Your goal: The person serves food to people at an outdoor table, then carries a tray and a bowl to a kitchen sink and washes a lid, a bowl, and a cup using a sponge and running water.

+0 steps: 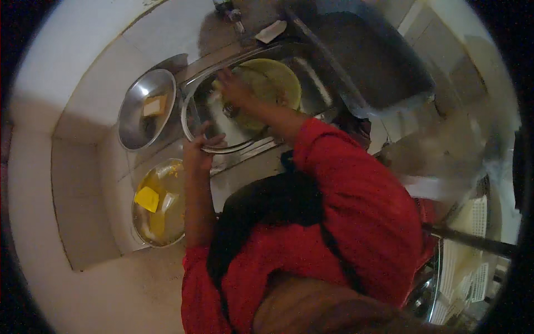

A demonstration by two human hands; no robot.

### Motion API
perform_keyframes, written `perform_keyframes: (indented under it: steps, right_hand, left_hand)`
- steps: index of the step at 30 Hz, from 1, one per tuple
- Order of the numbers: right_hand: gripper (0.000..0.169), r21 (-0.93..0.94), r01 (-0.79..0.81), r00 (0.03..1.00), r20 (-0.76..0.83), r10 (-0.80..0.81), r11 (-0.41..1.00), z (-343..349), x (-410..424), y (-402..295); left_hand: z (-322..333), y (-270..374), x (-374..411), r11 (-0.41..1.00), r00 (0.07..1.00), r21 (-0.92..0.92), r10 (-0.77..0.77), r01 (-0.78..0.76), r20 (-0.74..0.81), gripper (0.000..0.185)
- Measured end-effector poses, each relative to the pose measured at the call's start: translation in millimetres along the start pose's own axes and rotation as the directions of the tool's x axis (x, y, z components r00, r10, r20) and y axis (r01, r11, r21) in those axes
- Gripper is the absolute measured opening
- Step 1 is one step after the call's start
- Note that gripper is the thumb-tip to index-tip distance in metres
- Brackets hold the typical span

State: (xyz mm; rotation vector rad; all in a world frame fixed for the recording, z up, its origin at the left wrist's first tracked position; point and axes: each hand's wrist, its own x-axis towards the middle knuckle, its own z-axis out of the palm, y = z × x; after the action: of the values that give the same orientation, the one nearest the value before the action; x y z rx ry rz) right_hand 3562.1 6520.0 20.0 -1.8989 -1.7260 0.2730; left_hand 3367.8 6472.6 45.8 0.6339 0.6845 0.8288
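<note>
My left hand (pixel 200 150) grips the near-left rim of a round, see-through lid or dish (pixel 190 131), which is tilted over a steel sink (pixel 317 79). My right hand (pixel 235 89) reaches across its inner side, fingers blurred. Whether it holds anything is not clear. A small shiny, dark thing (pixel 228 110) lies just below the right hand, too blurred to name. Behind the right forearm a yellow-green plastic basin (pixel 288 73) stands in the sink, partly hidden.
On the counter at left are a metal bowl (pixel 137 100) holding a sponge-like block (pixel 154 106) and a metal pan (pixel 142 229) with a yellow piece (pixel 147 199). A faucet (pixel 237 21) and pale cloth-like item (pixel 271 32) sit behind the sink. A large dark tub (pixel 371 62) stands right.
</note>
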Motion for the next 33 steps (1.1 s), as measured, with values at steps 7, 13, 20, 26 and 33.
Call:
perform_keyframes:
  steps: [7,13,20,26,33]
  right_hand:
    - [0.051,-0.154,0.438,0.867,-0.188,-0.462,0.886,2.7,-44.1,-30.8]
    - [0.052,-0.351,0.256,0.943,-0.112,-0.312,0.901,29.3,25.9,50.3]
    - [0.062,0.229,-0.043,0.999,-0.021,0.049,0.973,43.9,-40.5,24.5]
    - [0.048,0.351,0.434,0.878,0.039,-0.476,0.830,11.7,-62.2,7.6]
    - [0.040,0.164,0.222,0.809,-0.581,-0.088,0.961,-26.7,-5.3,104.5]
  left_hand:
    - [6.3,1.8,11.5,0.995,0.996,0.046,0.086,-0.087,0.026,0.073]
    - [17.5,-5.2,7.2,1.000,0.998,-0.019,-0.006,0.007,0.067,0.069]
    - [20.9,-7.0,11.9,0.982,0.987,0.106,0.147,-0.154,0.069,0.063]
    - [0.7,-7.6,14.7,0.980,0.980,-0.004,0.201,-0.201,0.012,0.065]
    - [21.0,31.0,-33.4,0.986,0.984,0.044,0.157,-0.161,0.087,0.069]
